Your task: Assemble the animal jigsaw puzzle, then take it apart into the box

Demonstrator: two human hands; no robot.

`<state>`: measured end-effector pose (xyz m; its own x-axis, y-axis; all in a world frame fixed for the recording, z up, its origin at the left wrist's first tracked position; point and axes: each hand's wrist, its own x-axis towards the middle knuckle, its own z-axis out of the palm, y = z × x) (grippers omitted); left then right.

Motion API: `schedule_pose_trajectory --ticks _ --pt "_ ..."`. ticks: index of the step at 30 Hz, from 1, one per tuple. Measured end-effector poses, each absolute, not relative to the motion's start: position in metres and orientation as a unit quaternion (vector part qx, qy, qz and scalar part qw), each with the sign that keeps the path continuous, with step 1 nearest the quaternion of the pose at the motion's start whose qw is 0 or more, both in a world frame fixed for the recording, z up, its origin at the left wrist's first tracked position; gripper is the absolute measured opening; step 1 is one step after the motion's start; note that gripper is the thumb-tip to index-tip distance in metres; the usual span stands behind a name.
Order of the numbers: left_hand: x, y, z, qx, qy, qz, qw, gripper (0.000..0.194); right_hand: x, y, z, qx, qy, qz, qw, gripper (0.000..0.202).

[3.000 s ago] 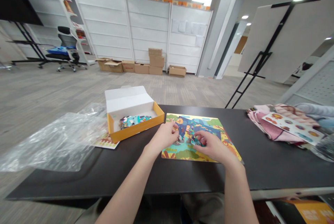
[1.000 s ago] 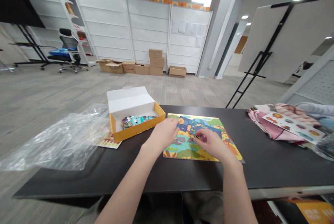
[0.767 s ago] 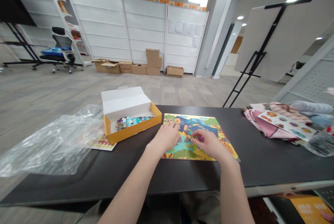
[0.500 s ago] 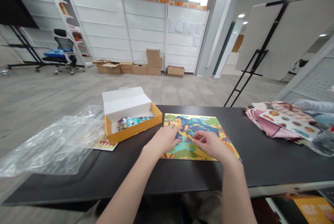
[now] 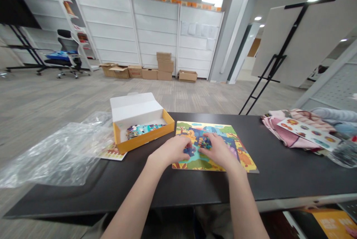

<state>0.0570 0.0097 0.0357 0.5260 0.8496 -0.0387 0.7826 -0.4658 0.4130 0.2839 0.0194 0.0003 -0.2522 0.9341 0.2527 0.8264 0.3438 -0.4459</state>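
A colorful picture board [image 5: 200,164] with cartoon animals and trees lies flat on the black table [image 5: 145,179]. Dark blue jigsaw pieces [image 5: 227,140] lie over its middle, several joined together. My left hand [image 5: 174,149] is at the board's left part, thumb and fingers curled around a dark blue puzzle piece [image 5: 190,151]. Over the center, my right hand [image 5: 219,150] has its thumb and fingertips on either side of a patterned puzzle piece [image 5: 205,142] at the left end of the joined pieces. Its fingers hide part of the picture.
Left of the board stands an open yellow box [image 5: 145,140] with more puzzle pieces [image 5: 143,129] inside. Crumpled clear plastic [image 5: 64,149] partly covers a printed card [image 5: 118,154]. At the right are folded cloths [image 5: 281,129] under a sticker sheet [image 5: 309,133].
My right hand has moved slightly left and its pinch has widened around a puzzle piece. My left hand has drawn back a little and its fingers have curled around a blue piece.
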Motion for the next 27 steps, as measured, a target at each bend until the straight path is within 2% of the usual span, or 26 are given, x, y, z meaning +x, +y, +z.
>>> schedule_pose_trajectory --ticks 2,6,13,18,22,27 --pt "0.055 0.01 0.033 0.854 0.47 0.101 0.199 0.026 0.279 0.023 -0.005 -0.561 -0.786 0.11 0.235 0.046" --pt "0.049 0.007 0.034 0.854 0.464 0.104 0.213 0.03 0.277 0.025 -0.006 -0.564 -0.784 0.137 0.221 0.032" --pt "0.041 -0.004 0.04 0.838 0.51 0.087 0.174 0.046 0.274 0.01 0.016 -0.534 -0.78 0.186 0.269 0.028" --pt "0.041 -0.004 0.036 0.842 0.502 0.104 0.17 0.063 0.259 0.002 0.025 -0.465 -0.809 0.271 0.237 0.02" --pt "0.041 -0.002 0.033 0.849 0.488 0.097 0.178 0.061 0.255 0.002 0.023 -0.456 -0.805 0.3 0.233 0.021" --pt "0.047 -0.003 0.039 0.848 0.503 0.072 0.152 0.047 0.279 0.008 0.019 -0.505 -0.782 0.244 0.274 0.019"
